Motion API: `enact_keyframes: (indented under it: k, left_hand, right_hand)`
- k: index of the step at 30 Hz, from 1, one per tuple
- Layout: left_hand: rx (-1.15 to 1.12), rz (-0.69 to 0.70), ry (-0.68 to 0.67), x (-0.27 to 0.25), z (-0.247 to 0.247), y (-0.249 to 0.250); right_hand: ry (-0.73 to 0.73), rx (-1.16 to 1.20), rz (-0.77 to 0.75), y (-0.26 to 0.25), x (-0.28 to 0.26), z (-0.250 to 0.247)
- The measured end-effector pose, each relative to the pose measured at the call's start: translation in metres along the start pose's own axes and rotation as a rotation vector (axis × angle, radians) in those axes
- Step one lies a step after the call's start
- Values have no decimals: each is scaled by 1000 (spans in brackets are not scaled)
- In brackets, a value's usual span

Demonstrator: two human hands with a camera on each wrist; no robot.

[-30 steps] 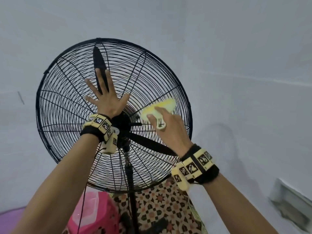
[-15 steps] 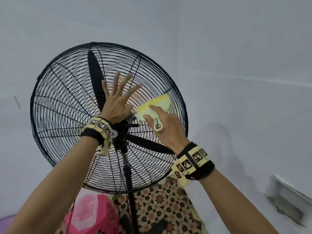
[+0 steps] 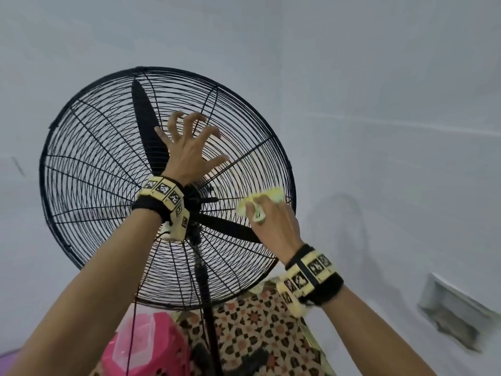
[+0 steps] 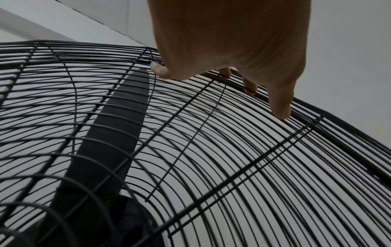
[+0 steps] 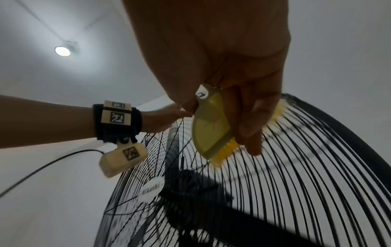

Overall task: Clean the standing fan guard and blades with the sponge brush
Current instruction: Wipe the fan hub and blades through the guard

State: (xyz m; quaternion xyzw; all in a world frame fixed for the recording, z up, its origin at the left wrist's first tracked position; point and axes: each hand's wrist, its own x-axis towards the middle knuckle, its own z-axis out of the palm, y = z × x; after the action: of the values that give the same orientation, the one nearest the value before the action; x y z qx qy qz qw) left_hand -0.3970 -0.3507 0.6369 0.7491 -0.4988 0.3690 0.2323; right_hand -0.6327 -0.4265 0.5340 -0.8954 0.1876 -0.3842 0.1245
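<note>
Fan guard (image 3: 95, 158) wants light strokes along its wires near the 3 o'clock rim, where the right hand (image 3: 273, 223) clasps the sponge brush (image 3: 264, 202), while the left hand (image 3: 189, 150), its bent fingers spread wide, braces at 12 o'clock.

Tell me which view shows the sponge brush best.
Right wrist: the sponge brush is close, its body and yellow bristles against the fan guard, gripped by the right hand. Head view shows it blurred, mostly hidden. Left wrist: absent.
</note>
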Motion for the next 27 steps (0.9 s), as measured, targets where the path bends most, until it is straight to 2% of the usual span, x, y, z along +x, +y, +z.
enact_keyframes:
  k: [2,6,8,12,13,18,21,23,24,25,27]
  left_hand:
    - [-6,-22,-9,1,-3,5]
    - [-5,-16,-10,-2,-3,12]
    - [-8,-16,3,-6,-6,9]
    - [-33,-28,8,-10,-11,4]
    - [-36,-27,15,-11,-12,4]
    - [-56,-6,50,-15,-15,4]
    - [-64,-6,42,-18,-22,-2]
    - [-52,-19,33,-18,-24,-2]
    - [-49,-26,33,-18,-25,0]
    - [-54,-28,34,-19,-24,3]
    - [-67,-15,44,-18,-22,6]
  right_hand:
    - [-37,41,36,7,-12,0]
    - [114,137,-107,-10,36,-23]
    - [111,108,-127,-13,44,-26]
    - [-57,-28,60,5,-11,-8]
    - [-62,-25,74,6,-15,-6]
    - [155,133,-139,-21,42,-35]
    - [81,35,-45,-10,21,-26]
    - [-75,-55,79,-1,-4,-20]
    - [-103,-56,93,3,-6,-19]
    - [-81,-21,67,3,-1,-21]
    - [57,92,-70,-4,19,-35]
